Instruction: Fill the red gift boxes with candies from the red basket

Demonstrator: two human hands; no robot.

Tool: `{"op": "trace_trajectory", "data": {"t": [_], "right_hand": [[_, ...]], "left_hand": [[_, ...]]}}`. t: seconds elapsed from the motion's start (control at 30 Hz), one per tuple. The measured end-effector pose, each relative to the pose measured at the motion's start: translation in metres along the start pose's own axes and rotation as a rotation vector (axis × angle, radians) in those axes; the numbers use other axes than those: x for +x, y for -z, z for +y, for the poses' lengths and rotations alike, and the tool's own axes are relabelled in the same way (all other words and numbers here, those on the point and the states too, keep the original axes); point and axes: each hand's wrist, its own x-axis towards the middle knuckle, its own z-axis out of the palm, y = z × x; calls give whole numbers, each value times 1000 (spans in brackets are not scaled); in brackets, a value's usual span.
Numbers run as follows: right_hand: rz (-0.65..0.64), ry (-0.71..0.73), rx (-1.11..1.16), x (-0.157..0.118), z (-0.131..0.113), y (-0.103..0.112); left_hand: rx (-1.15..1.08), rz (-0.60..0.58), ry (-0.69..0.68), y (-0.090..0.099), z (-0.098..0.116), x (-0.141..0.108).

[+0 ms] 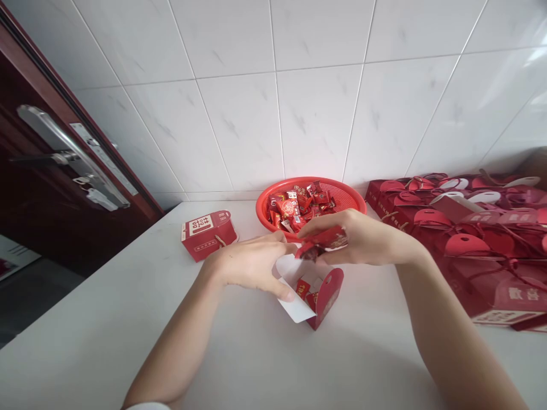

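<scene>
looks partway filled tbh, left hand pinching the open red gift box, wrapped candies inside, right hand clutching more red packets, flap not shut yet

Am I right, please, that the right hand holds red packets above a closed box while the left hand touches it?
No: the head view shows the box open. The right hand holds red packets above it; the left hand touches it.
</scene>
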Motion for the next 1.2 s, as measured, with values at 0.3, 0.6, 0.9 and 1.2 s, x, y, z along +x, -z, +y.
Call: {"op": "trace_trajectory", "data": {"t": [0.3, 0.6, 0.9, 1.2], "right_hand": [[-2, 65, 48, 2, -4, -1], [-68, 29, 137, -16, -21, 10], [-112, 92, 108, -19, -29, 10], [-206, -16, -51, -14, -19, 4]], "left_hand": [[-20, -25, -50, -8, 4, -3], [-67, -74, -230, -24, 27, -6], [-76, 63, -301, -19, 30, 2], [-67, 128, -368, -14, 26, 6]]}}
